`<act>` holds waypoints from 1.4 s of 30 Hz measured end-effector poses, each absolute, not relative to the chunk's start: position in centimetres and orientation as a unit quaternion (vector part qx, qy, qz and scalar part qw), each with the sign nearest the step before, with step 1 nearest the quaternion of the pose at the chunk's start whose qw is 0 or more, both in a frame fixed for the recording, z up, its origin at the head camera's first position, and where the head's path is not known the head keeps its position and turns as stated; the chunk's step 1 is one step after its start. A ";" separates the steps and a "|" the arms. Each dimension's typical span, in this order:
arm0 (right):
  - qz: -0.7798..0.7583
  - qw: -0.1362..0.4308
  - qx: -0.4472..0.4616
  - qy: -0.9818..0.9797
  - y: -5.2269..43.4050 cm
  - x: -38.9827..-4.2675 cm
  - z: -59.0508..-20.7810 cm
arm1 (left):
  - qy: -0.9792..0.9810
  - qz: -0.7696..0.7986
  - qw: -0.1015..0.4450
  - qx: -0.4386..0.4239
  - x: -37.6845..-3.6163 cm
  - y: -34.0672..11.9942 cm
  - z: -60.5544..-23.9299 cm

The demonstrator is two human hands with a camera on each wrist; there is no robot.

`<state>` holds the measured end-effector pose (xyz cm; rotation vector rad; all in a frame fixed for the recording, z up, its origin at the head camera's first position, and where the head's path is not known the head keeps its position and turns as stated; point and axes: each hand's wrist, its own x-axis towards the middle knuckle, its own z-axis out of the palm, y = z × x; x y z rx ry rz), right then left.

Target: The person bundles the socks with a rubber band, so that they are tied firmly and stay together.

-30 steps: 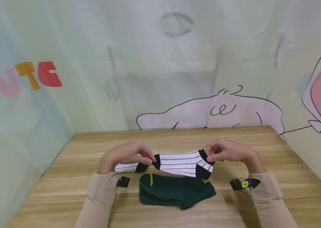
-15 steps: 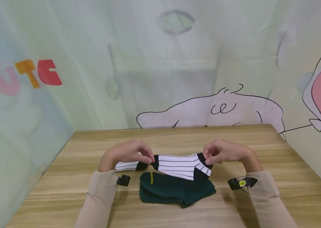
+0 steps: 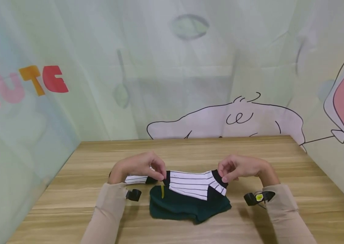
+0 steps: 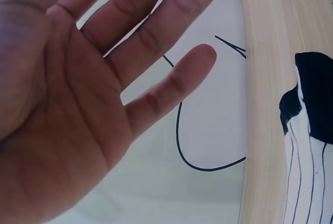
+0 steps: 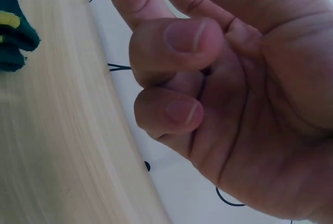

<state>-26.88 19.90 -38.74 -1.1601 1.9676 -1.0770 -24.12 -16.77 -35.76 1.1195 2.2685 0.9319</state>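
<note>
A white sock with thin black stripes and black ends (image 3: 190,184) is stretched between both hands, low over a dark green sock (image 3: 187,208) that lies on the wooden table (image 3: 190,149). My left hand (image 3: 162,175) pinches the sock's left black end with thumb and forefinger; in the left wrist view its other fingers (image 4: 156,41) are straight, beside the striped sock (image 4: 307,151). My right hand (image 3: 223,177) pinches the right black end; its other fingers (image 5: 177,41) are curled. A second striped sock (image 3: 135,179) lies under the left hand.
The green sock (image 5: 10,31) has a small yellow mark (image 3: 162,191). Printed curtain walls (image 3: 190,84) close in the table at the back and both sides. Black wrist-camera mounts (image 3: 258,197) sit on the beige sleeves near the table's front.
Both hands have lowered the striped sock toward me, so it now sits down over the green sock. The grips at its two ends are unchanged.
</note>
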 end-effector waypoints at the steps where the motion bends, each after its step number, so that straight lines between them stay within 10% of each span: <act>1: -0.405 0.307 -0.438 0.741 19.9 -26.9 -38.8 | 0.818 0.337 0.225 0.407 -24.1 -16.7 -35.8; 42: -0.378 0.394 -0.374 0.750 18.7 -26.6 -40.4 | 0.809 0.333 0.295 0.383 -23.8 -16.4 -36.5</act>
